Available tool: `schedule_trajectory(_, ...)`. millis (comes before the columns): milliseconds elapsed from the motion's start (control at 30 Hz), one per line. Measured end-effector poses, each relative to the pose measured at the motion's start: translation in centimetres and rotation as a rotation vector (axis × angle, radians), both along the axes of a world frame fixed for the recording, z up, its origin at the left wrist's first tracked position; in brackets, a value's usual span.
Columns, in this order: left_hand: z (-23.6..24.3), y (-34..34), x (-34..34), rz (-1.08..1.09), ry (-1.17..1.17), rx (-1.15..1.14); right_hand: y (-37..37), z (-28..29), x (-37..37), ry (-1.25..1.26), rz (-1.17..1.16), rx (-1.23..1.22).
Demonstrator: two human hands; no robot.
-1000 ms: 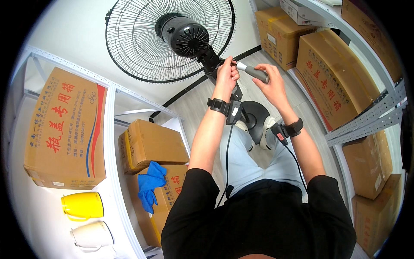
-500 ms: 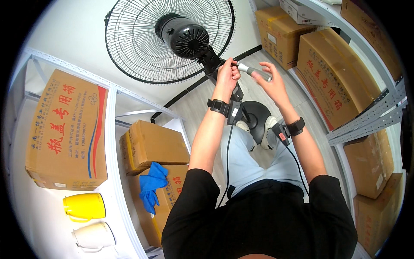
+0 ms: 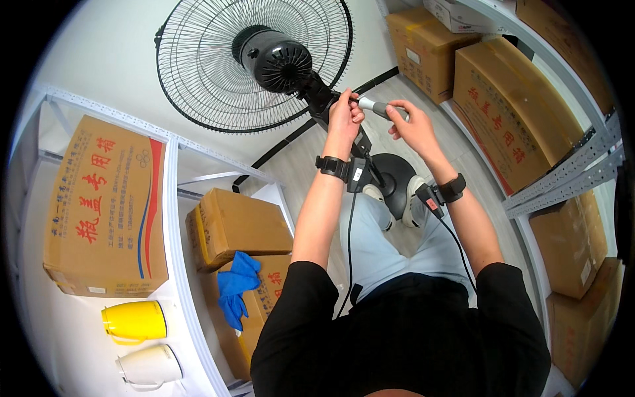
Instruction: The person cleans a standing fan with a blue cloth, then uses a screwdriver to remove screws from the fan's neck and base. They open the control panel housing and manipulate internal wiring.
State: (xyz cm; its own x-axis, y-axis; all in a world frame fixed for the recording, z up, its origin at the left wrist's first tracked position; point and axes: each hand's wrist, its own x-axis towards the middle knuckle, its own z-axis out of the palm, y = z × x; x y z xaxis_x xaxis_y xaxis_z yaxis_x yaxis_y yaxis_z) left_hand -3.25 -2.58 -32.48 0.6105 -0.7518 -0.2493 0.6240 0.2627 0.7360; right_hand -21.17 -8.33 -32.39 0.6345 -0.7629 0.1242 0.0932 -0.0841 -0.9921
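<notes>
The right hand [image 3: 411, 124] has thumb and fingers closed on the handle end of a grey-and-white tool [image 3: 378, 108], which lies between both hands. The left hand [image 3: 346, 118] is curled at the tool's other end, hiding its tip; whether it grips tool or fan, I cannot tell. Just beyond the left hand is the fan's black neck [image 3: 319, 98], then the motor housing [image 3: 283, 67] and wire grille [image 3: 192, 79]. Below the hands stands the round base [image 3: 389, 193], shoes [image 3: 413, 198] close by. Right of the right hand, shelved cartons [image 3: 493, 126] flank the workspace.
</notes>
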Motion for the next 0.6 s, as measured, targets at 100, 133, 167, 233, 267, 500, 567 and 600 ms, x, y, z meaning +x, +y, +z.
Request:
schedule_trajectory(100,-0.2,0.5,0.6,-0.078,-0.036,-0.089,0.4,-0.5,-0.4,-0.082,-0.088,-0.201)
schedule_trajectory(133,-0.2,0.7,0.7,-0.077,-0.045,-0.091,0.5,-0.5,-0.5,-0.094,-0.092,-0.162)
schedule_trajectory(167,-0.4,0.9,0.8,-0.076,-0.053,-0.093,0.6,-0.6,-0.8,-0.105,-0.095,-0.122)
schedule_trajectory(233,-0.4,1.2,0.7,-0.070,-0.040,-0.100,0.7,-0.7,-1.4,-0.099,-0.093,-0.079)
schedule_trajectory(267,-0.4,1.3,0.7,-0.063,-0.021,-0.106,0.7,-0.7,-1.8,-0.083,-0.087,-0.075)
schedule_trajectory(500,-1.3,1.7,0.7,0.010,0.014,-0.171,1.3,-1.9,-3.1,-0.143,-0.110,-0.061)
schedule_trajectory(567,-1.9,2.0,0.7,0.011,0.000,-0.176,1.7,-1.9,-3.3,-0.124,-0.107,-0.055)
schedule_trajectory(600,-1.9,2.0,0.5,0.005,-0.007,-0.180,1.7,-1.9,-3.5,-0.115,-0.113,-0.054)
